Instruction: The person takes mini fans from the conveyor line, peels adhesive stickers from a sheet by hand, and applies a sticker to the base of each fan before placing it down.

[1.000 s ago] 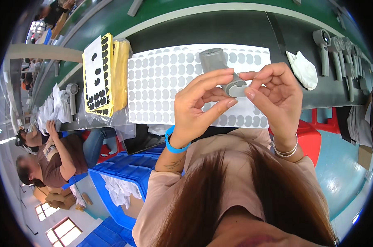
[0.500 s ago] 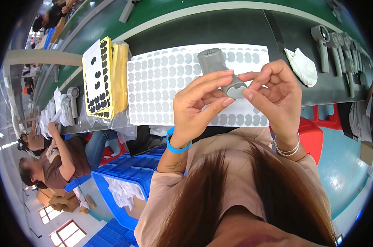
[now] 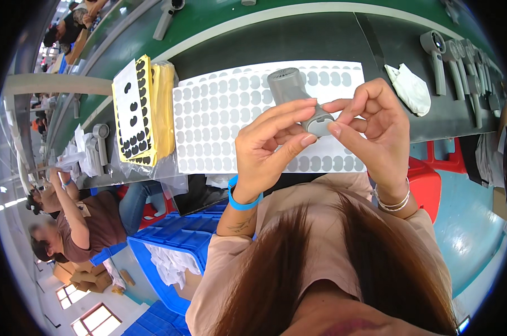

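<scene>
One grey cylindrical device (image 3: 290,88), vented on top, slants at upper centre, the gripping left hand (image 3: 267,144) hiding its middle. The narrowed right hand (image 3: 371,126) touches its pale lower end; any hold is unclear. Sticker sheets (image 3: 208,126) lie behind; white cloth (image 3: 409,92), upper right.

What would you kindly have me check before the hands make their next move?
1. Grey device held by the left hand: ok.
2. Device's pale end face at least partly visible: ok.
3. End face seated evenly all round: cannot tell; fingertips and angle hide part of it.
4. Right hand close to that end: ok, thumb at its edge.
5. White sheet of grey shapes lying on the dark table: ok.
6. Wrists bare: not ok; blue band on the left, bracelets on the right.
</scene>
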